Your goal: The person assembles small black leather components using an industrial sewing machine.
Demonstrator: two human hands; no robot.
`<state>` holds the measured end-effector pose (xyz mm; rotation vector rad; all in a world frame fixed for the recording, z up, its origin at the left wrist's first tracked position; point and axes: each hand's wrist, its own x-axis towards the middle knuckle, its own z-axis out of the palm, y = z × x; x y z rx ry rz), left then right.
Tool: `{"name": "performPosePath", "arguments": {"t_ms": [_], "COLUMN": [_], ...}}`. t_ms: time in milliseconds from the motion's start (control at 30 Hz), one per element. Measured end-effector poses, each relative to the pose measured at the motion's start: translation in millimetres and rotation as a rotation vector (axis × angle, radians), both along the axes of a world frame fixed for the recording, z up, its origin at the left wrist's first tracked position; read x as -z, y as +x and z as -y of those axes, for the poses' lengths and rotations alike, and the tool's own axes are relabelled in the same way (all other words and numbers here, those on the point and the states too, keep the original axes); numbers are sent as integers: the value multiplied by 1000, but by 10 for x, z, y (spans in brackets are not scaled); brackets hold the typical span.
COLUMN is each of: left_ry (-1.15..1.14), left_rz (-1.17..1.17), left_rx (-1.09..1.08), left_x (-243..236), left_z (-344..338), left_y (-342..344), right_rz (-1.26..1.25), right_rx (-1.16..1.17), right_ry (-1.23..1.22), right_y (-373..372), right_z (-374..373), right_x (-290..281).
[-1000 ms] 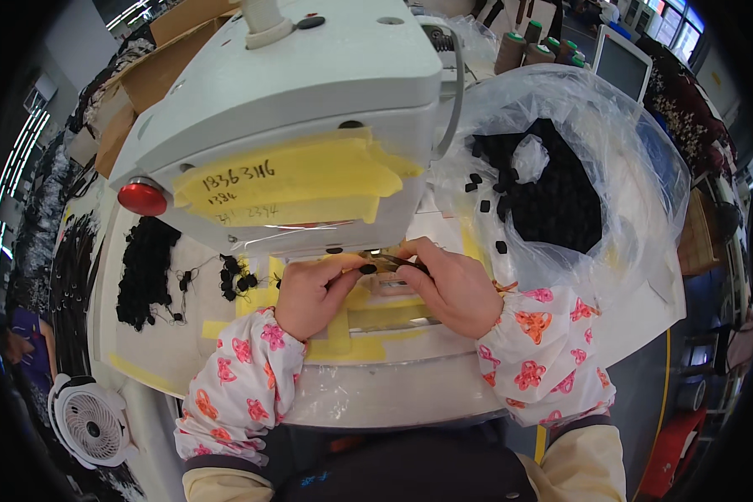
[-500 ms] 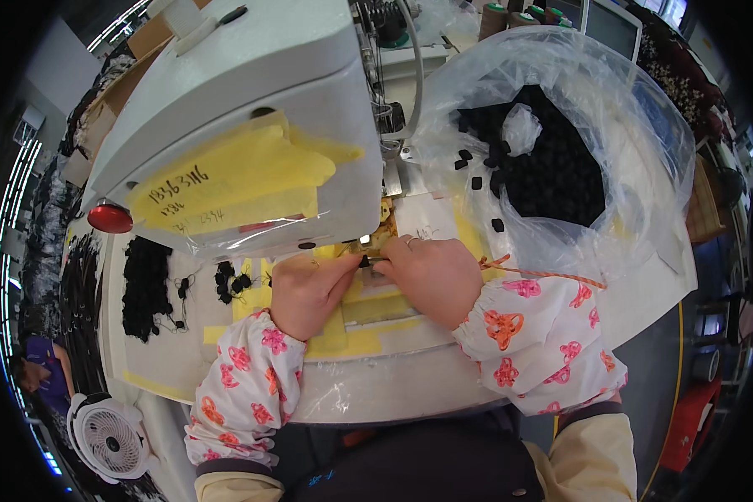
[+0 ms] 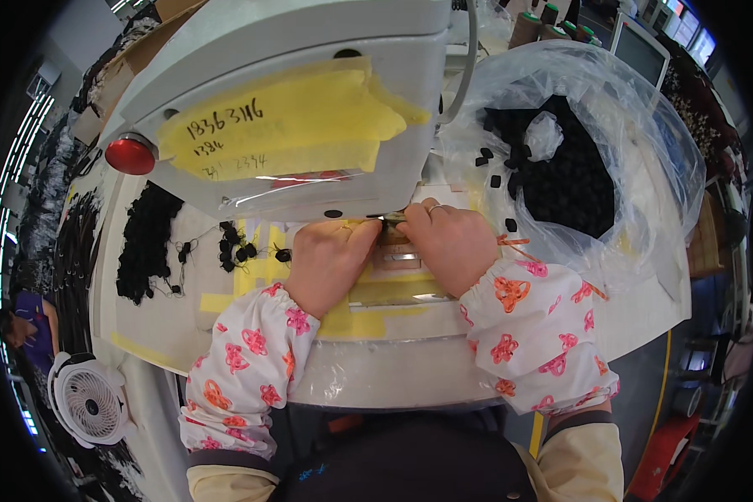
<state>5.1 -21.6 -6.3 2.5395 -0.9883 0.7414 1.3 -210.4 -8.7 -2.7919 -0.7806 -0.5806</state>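
Observation:
My left hand (image 3: 332, 261) and my right hand (image 3: 448, 247) meet under the front of a white sewing machine (image 3: 293, 58) with yellow tape (image 3: 276, 125) across it. Left thumb and fingers pinch a small black piece (image 3: 382, 224) beside the needle area, which is mostly hidden. Right fingertips are closed close against it, on something too small to make out. Below them lies a metal plate (image 3: 399, 260) among strips of yellow tape. Threaded black pieces (image 3: 236, 248) and a dense black bunch (image 3: 142, 243) lie to the left.
A plastic bag (image 3: 657, 167) of black pieces (image 3: 569, 188) occupies the right of the table (image 3: 653, 297). A red button (image 3: 130, 153) is on the machine. Thread cones (image 3: 527, 29) and a screen (image 3: 636, 54) stand behind. At left are a fan (image 3: 90, 400) and another person (image 3: 33, 330).
The view has shifted, moving machine and hands in the picture. Both hands stay under the machine; the long dark item seen earlier in my right fingers is now mostly hidden.

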Motion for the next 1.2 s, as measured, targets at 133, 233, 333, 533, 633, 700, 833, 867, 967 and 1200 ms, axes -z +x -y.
{"name": "performPosePath", "arguments": {"t_ms": [133,233,333,533,633,700,833,867,967,1200], "left_ry": [-46,-122,-125,-237,-308,-296,-387,-389,-442,-246], "left_rz": [-32,-30,-109,-187,-196,-247,-269,-268,-487,-346], "left_rx": [-43,-14,-28,-50,-21,-40,-1,-1,-146,-153], "left_x": [14,62,-17,40,70,27,54,39,12,191], "left_z": [-2,-7,-5,-54,-61,-83,-39,-53,-128,-109], "left_y": [-1,13,-38,-61,-33,-62,-27,-28,-45,11], "right_rz": [-119,-94,7,-38,-22,-11,-27,-22,-18,52], "right_rx": [84,-160,-187,-155,-131,-137,-123,-111,-119,-86], "right_ry": [72,273,159,34,-11,-19,-10,-11,-11,15], "right_y": [-99,-293,-396,-406,-409,-409,-392,-391,-383,-377], "right_z": [-13,-13,-115,-209,-226,-244,-216,-216,-248,-290], "right_x": [-212,-176,-73,14,-53,-56,-43,-46,-49,2]}}
